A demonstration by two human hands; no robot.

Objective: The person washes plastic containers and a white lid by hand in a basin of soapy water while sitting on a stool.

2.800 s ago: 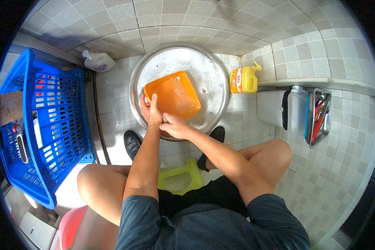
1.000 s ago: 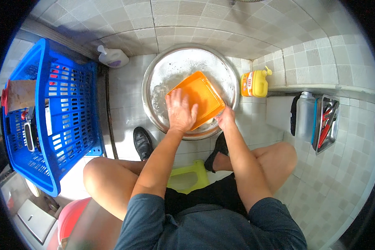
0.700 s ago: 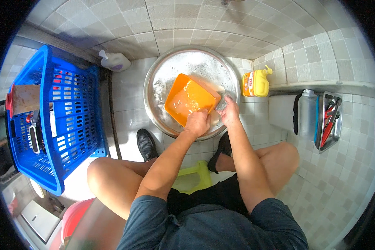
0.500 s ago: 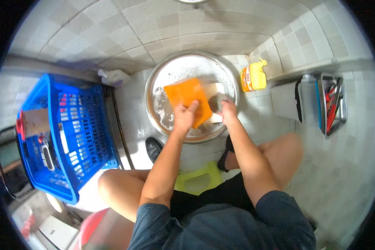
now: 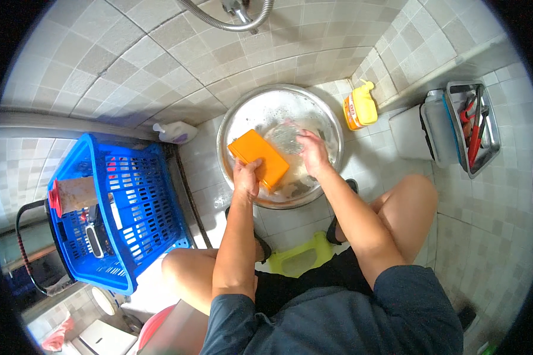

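An orange rectangular plastic box [image 5: 256, 157] is tilted over the wide metal basin [image 5: 224, 118]. My left hand [image 5: 247, 177] grips it by its near edge, the thumb laid across its top. My right hand [image 5: 315, 155] is over the right half of the basin, its fingers closed at the edge of a greyish, round wire scrubber [image 5: 286, 138]. The scrubber is smeared by motion, and the part between my fingers is hidden. Foamy water with dark specks lies in the basin beneath both hands.
On the left stands a blue perforated basket [image 5: 142, 201]. A white bottle [image 5: 176, 132] and a yellow bottle [image 5: 361, 107] flank the basin. At the right, a metal tray [image 5: 491, 142] holds red-handled tools. A green stool [image 5: 302, 255] is below me; a shower hose [image 5: 243, 26] hangs ahead.
The orange box has dropped lower and left, away from the right hand. The white piece beside the scrubber no longer shows. The whole view has shifted, bringing the shower hose in.
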